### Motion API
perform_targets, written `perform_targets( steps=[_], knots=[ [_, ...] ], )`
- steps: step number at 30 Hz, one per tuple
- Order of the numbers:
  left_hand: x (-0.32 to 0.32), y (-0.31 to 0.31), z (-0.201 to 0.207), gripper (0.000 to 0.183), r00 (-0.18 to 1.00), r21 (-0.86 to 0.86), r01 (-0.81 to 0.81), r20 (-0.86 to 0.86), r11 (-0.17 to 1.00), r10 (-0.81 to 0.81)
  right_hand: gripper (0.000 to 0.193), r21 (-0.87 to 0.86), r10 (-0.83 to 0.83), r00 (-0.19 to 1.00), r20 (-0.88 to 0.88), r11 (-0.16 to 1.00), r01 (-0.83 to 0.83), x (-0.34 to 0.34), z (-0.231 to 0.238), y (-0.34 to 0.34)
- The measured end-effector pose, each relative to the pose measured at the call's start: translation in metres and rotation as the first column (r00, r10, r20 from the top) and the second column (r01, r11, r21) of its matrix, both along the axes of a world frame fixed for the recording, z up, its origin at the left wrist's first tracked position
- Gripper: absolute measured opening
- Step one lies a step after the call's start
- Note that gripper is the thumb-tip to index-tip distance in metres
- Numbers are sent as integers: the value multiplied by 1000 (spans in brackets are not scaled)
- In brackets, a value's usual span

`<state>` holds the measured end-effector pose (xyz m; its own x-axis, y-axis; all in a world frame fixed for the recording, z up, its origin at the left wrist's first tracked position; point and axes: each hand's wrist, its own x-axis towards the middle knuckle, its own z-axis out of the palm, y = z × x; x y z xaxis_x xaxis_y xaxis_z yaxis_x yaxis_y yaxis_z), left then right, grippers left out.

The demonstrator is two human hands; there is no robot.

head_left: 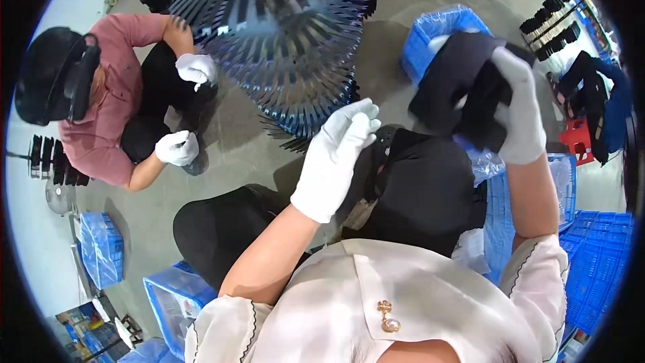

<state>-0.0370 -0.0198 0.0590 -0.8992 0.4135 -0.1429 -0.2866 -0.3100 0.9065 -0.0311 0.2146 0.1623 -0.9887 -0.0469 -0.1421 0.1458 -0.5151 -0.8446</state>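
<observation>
My left hand [337, 161], in a white glove, is raised in front of my knees. Its fingers are stretched out and nothing shows in them. Over my right knee, my right hand [523, 111], also gloved in white, is closed on a black cloth-like piece [457, 81]. That piece is blurred, so its exact kind cannot be made out. Ahead of me stands a tall round rack [289, 47] with tiers of dark, narrow strips fanned out all round. My left hand is near its lower tiers without touching them.
A co-worker [114, 101] in a pink shirt and white gloves crouches to the left. A lined blue crate [411, 54] stands beyond the black piece. Blue crates [598, 269] are stacked at the right, near a red stool [578, 140]. Another blue crate [101, 249] is at the left.
</observation>
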Motion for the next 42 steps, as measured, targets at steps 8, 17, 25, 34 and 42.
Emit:
perform_targets(
  steps=[8,17,25,34,42],
  knots=[
    [32,-24,32,87,852,487,250,300,837,-429,39,-34,395,901,182,918,-395,50,-5,-78],
    [43,-50,33,94,822,819,68,278,570,-497,86,208,606,793,-69,786,-583,28,-9,-110],
    [31,-48,45,97,899,574,132,275,808,-342,80,310,649,752,-116,743,-594,9,-4,-107],
    [11,-28,35,110,823,508,286,303,813,-480,77,397,658,728,-195,731,-555,-21,-31,-75],
    [11,-8,42,111,804,707,327,141,628,-578,82,28,624,723,-298,762,-647,-30,-48,-69]
  ],
)
